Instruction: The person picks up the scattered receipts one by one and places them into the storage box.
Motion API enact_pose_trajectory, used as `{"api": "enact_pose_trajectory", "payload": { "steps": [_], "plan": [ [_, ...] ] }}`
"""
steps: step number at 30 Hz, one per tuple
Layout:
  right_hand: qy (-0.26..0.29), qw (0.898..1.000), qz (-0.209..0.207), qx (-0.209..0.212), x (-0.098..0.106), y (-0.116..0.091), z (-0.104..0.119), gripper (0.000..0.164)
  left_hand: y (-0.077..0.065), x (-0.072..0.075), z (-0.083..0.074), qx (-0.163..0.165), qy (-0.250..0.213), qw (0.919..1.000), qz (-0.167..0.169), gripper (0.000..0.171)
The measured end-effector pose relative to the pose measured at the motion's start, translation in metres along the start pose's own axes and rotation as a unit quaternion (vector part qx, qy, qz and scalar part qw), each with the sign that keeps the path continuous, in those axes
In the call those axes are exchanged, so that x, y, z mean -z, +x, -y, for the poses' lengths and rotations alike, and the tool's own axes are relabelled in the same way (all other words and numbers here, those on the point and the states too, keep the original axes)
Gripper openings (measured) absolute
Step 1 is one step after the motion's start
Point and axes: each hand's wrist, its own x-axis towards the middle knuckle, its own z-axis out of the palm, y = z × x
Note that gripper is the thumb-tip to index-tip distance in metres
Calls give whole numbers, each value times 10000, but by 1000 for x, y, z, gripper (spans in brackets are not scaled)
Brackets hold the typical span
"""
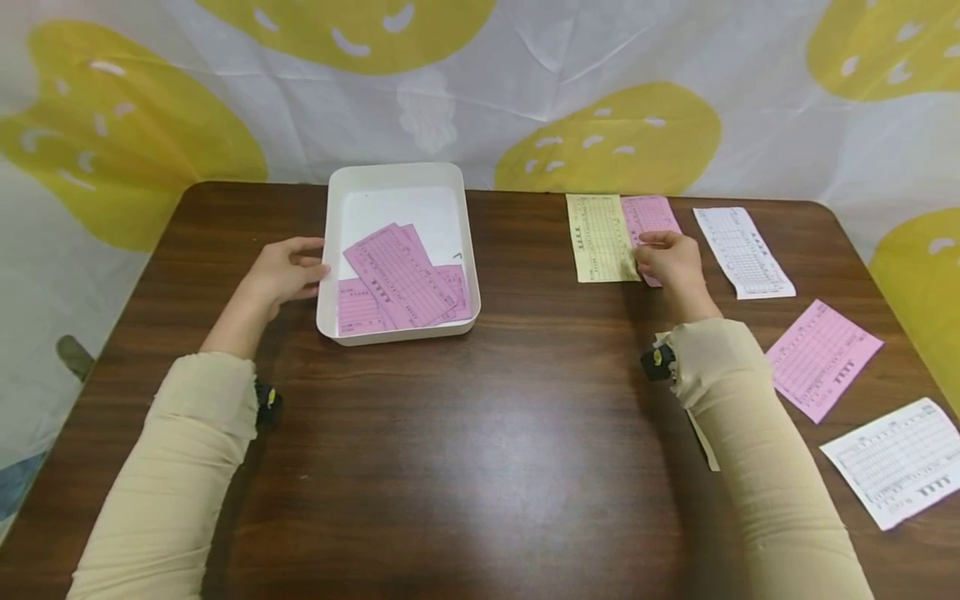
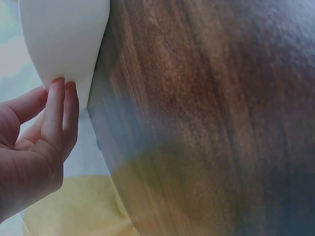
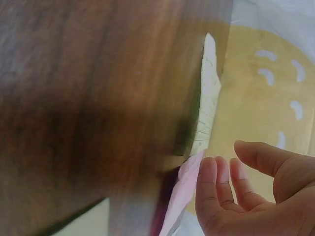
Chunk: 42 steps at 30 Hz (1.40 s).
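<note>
My left hand (image 1: 283,272) is beside the white tray (image 1: 322,292). In the left wrist view its fingertips (image 2: 57,84) rest against the tray's outer wall. Several pink printed slips (image 1: 401,279) lie overlapping inside the tray. At the right, my right hand (image 1: 671,262) is over the lower part of a pink slip (image 1: 651,215). The right wrist view has its fingertips (image 3: 209,167) touching that slip, or very close to it, with the thumb held apart. A yellow slip (image 1: 600,237) lies directly left of this pink one.
A white slip (image 1: 742,252), another pink slip (image 1: 825,360) and a second white slip (image 1: 896,462) lie along the table's right side. Under the right forearm, a pale slip (image 1: 703,437) is mostly hidden. The brown table (image 1: 450,450) meets a patterned cloth (image 1: 465,108) at the back.
</note>
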Motion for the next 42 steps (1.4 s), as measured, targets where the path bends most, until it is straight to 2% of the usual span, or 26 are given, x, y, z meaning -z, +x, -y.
{"api": "enact_pose_trajectory", "payload": {
  "steps": [5, 11, 18, 22, 33, 42],
  "plan": [
    [-150, 9998, -9, 87, -1, 4, -5, 43, -1, 0, -1, -2, 4, 10000, 18, 58],
    [-801, 9965, -47, 251, -5, 7, -9, 46, -3, 0, -2, 14, 30, 10000, 33, 57],
    [-1880, 9812, -202, 372, -11, 7, -10, 49, -2, 2, -1, 33, 53, 10000, 45, 58],
    [-2164, 9753, -127, 425, -12, 5, -9, 51, -1, 2, -1, 31, 36, 10000, 46, 59],
    [-2263, 9730, 1, 445, -11, 6, -9, 56, -1, 0, -3, 47, -14, 10000, 52, 58],
    [-1586, 9871, -5, 237, -4, 9, -11, 52, 0, 1, -1, 51, 13, 10000, 38, 58]
  ]
}}
